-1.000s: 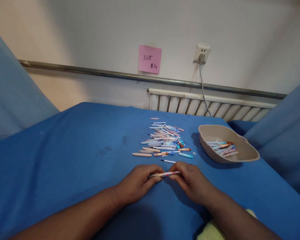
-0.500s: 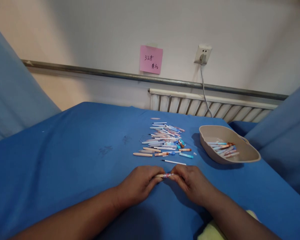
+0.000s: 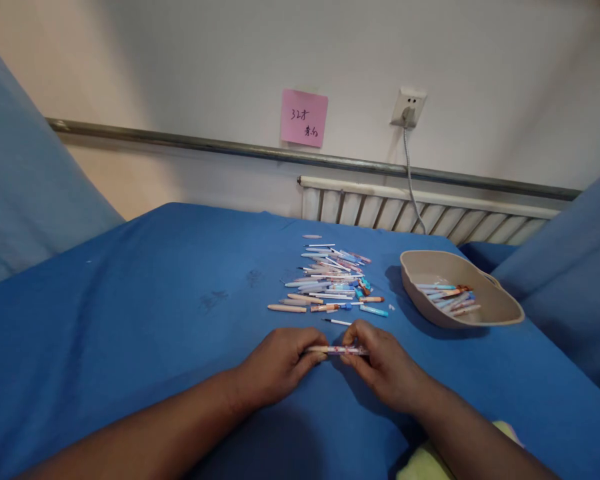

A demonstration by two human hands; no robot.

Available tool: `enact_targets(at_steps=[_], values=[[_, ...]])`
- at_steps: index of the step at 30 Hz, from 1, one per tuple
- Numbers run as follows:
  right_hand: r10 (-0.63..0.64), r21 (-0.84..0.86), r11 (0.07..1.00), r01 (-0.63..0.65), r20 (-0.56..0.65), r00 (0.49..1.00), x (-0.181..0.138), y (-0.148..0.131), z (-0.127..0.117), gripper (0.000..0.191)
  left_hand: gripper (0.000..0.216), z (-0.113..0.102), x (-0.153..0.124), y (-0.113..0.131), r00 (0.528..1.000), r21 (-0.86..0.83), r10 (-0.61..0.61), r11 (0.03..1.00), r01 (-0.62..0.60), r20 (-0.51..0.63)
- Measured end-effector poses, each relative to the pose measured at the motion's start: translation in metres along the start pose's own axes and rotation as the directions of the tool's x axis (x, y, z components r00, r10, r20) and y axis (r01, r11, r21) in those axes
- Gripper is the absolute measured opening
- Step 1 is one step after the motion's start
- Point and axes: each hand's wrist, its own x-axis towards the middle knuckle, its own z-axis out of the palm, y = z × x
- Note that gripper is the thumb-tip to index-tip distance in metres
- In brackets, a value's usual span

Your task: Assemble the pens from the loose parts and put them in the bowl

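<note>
Your left hand (image 3: 283, 363) and right hand (image 3: 393, 367) face each other low over the blue cloth (image 3: 145, 320), both narrowed to a pinch on one slim pen (image 3: 335, 349). The pen lies nearly level between them: your left thumb and fingers grip its plain beige end, your right ones its patterned end. Whether its parts are fully joined, you cannot tell from here.

Just beyond your right fingers is a white refill (image 3: 337, 322) with a dark tip, its right end hidden behind them. Farther out spreads a loose heap of pen parts (image 3: 325, 273), with a beige barrel (image 3: 287, 309) at its near left edge and a turquoise piece (image 3: 374, 311) at its near right. Small white bits (image 3: 391, 307) lie beside that piece.

To the right of the heap stands a beige basin (image 3: 500, 312), pens (image 3: 455, 303) lying inside it. Near your right forearm is a yellow-green cloth (image 3: 423, 465), partly covered by the arm. Past the far edge you face a white radiator (image 3: 375, 208), a metal rail (image 3: 230, 148), and a pink note (image 3: 304, 118) on the wall
</note>
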Motion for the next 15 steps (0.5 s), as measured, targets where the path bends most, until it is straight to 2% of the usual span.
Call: enact_targets(at_steps=[2,6,15], values=[[-0.042,-0.05,0.998,0.043,0.01,0.999,-0.0009,0.0021,-0.0007,0.004,0.016,0.0,0.0001,0.0003,1.0,-0.021,-0.005,1.0,0.005,0.012],[-0.06,-0.12,0.991,0.065,0.039,0.997,-0.0017,0.0033,-0.002,0.015,0.014,-0.0007,-0.0006,0.0018,1.0,-0.046,0.004,0.999,-0.003,0.02],[0.007,-0.152,0.988,0.001,0.049,0.999,-0.0001,-0.0002,-0.0023,0.027,0.022,0.0006,-0.0021,0.0025,0.997,0.015,0.069,0.997,-0.07,0.031]])
